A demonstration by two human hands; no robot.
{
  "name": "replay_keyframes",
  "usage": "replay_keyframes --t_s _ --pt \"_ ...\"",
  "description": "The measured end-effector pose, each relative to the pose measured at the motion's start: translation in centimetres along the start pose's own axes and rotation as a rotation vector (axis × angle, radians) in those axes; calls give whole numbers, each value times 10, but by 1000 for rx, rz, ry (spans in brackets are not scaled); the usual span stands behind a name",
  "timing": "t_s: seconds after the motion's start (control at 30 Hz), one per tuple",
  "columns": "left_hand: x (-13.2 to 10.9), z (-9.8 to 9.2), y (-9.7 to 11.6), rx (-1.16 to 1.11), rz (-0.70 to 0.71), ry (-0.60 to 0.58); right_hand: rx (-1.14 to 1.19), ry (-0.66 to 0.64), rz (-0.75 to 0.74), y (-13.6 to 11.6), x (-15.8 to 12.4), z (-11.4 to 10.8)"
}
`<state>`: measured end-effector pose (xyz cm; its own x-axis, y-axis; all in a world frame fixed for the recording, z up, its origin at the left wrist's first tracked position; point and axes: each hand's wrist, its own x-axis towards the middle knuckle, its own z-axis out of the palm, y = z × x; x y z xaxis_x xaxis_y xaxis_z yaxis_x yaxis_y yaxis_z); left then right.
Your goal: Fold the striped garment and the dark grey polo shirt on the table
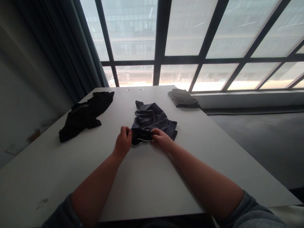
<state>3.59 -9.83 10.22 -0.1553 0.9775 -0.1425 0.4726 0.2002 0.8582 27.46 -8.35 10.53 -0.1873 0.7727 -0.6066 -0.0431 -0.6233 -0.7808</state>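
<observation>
1. The left hand (123, 142) and right hand (161, 140) hide part of the grey cloth (152, 117).
2. The picture's bottom edge cuts off the left sleeve (63, 217) and right sleeve (249, 213).
3. The buildings (131, 31) outside the window (213, 74) are too blurred to make out.

Rumpled dark grey underpants (152, 117) with a black, white-trimmed waistband

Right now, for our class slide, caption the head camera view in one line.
Left hand and right hand hold a dark grey garment on a white table.

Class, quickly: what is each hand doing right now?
Left hand: closed, pinching the black waistband of a dark grey cloth garment.
Right hand: closed, pinching the same waistband.
</observation>
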Motion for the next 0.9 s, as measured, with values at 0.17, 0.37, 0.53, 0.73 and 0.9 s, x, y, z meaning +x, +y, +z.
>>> replay_keyframes --t_s 0.17,0.37,0.53,0.73,0.9 --pt "0 -1 2 -7 14 2 -30 24 69 8 3 -2" --pt "1 1 -3 -7 19 14 347 10 113 6 2 -4" --pt "3 0 -5 -39 -31 59 443 -61 73 -3 -4 -3" --pt "9 -5 -7 -81 -89 148 496 -79 15 -15 -8 -6" --pt "12 -8 -8 -60 -77 166 544 -9 -16 -23 -9 -9"
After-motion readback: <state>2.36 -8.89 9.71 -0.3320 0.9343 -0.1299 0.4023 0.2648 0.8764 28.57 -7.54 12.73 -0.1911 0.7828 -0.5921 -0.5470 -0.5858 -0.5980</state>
